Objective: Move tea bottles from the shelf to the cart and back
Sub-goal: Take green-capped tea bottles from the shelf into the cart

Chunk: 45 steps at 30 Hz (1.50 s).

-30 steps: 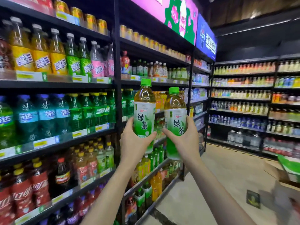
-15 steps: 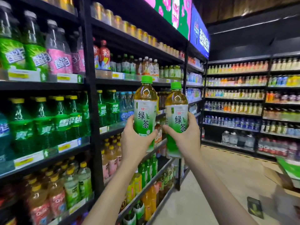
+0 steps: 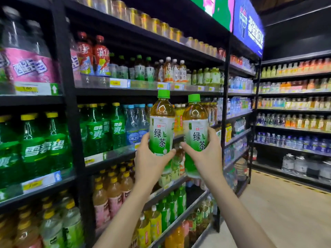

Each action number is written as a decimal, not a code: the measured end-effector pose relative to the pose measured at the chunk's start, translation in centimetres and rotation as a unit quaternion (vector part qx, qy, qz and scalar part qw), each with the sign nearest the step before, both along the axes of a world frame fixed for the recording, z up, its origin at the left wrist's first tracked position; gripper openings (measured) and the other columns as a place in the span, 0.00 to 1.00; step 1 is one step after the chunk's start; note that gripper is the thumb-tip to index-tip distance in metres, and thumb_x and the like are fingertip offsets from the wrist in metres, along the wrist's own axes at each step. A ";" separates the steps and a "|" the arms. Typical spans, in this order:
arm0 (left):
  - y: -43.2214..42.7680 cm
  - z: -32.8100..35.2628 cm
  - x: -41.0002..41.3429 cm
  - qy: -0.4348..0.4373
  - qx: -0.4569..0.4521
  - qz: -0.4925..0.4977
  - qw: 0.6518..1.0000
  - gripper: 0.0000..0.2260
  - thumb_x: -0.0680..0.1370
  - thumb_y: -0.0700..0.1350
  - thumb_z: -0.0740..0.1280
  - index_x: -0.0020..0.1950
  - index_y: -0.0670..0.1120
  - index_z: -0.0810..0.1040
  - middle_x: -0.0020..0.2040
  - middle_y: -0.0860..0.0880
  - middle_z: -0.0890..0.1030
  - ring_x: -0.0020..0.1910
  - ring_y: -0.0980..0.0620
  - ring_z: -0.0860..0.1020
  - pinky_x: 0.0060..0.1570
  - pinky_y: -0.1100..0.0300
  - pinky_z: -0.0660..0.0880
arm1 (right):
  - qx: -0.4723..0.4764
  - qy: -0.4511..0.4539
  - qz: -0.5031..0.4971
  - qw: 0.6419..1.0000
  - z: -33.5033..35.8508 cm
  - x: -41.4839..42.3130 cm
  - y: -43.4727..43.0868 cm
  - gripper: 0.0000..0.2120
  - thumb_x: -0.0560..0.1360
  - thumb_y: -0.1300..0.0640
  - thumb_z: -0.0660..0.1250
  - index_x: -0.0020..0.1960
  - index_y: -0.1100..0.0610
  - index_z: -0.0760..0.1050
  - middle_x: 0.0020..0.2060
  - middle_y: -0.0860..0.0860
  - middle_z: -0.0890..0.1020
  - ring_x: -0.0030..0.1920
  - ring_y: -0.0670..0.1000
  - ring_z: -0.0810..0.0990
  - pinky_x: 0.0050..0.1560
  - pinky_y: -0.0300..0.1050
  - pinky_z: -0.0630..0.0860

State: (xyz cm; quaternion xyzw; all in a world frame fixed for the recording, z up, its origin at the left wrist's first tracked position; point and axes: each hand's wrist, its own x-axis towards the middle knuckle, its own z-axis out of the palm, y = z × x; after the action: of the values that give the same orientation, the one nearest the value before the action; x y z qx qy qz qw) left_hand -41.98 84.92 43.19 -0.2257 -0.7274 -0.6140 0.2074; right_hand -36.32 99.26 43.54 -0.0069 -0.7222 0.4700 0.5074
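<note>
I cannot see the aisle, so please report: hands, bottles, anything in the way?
Left hand grips left bottle, right hand grips right bottle. Both bottles upright, held before the shelf. Nothing between them and it; cart not in view.

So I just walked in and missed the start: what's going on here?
A person holds two green tea bottles, one per hand, in front of the shelf. The left hand grips the left bottle, and the right hand grips the right bottle. Both bottles are upright, side by side, held up in the air rather than resting on the shelf.
</note>
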 end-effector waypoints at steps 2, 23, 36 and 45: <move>2.6 0.6 -1.2 -0.003 0.005 0.006 1.000 0.30 0.68 0.45 0.81 0.62 0.56 0.67 0.48 0.67 0.73 0.41 0.83 0.69 0.37 0.81 0.67 | -0.001 0.004 0.025 1.000 0.6 -2.1 2.6 0.28 0.68 0.58 0.80 0.63 0.54 0.70 0.50 0.39 0.78 0.48 0.30 0.77 0.45 0.25 0.72; 13.9 4.0 -16.4 0.076 0.058 0.103 0.990 0.26 0.66 0.44 0.82 0.57 0.59 0.74 0.47 0.60 0.83 0.43 0.64 0.81 0.45 0.62 0.77 | -0.006 0.036 0.143 0.989 4.7 -19.8 14.6 0.27 0.68 0.56 0.80 0.62 0.52 0.72 0.51 0.45 0.80 0.49 0.37 0.79 0.44 0.28 0.75; 11.1 10.7 -26.0 0.175 0.028 0.152 0.972 0.25 0.66 0.46 0.81 0.58 0.54 0.75 0.48 0.57 0.84 0.46 0.58 0.82 0.48 0.55 0.80 | -0.044 0.117 0.203 0.971 10.1 -31.5 12.9 0.24 0.67 0.55 0.80 0.58 0.48 0.72 0.49 0.42 0.80 0.47 0.35 0.79 0.45 0.28 0.75; 8.6 16.0 -29.0 0.227 0.025 0.192 0.954 0.27 0.65 0.51 0.81 0.60 0.54 0.75 0.49 0.56 0.83 0.47 0.57 0.82 0.52 0.50 0.80 | -0.042 0.197 0.253 0.946 17.2 -36.8 10.1 0.24 0.68 0.55 0.80 0.56 0.45 0.69 0.49 0.40 0.78 0.50 0.38 0.79 0.44 0.26 0.74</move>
State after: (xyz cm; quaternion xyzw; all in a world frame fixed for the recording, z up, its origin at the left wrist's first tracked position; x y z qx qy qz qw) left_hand -70.93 93.49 59.14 -0.2098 -0.6751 -0.5133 0.4866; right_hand -73.09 109.32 60.74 0.2476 -0.5653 0.6050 0.5031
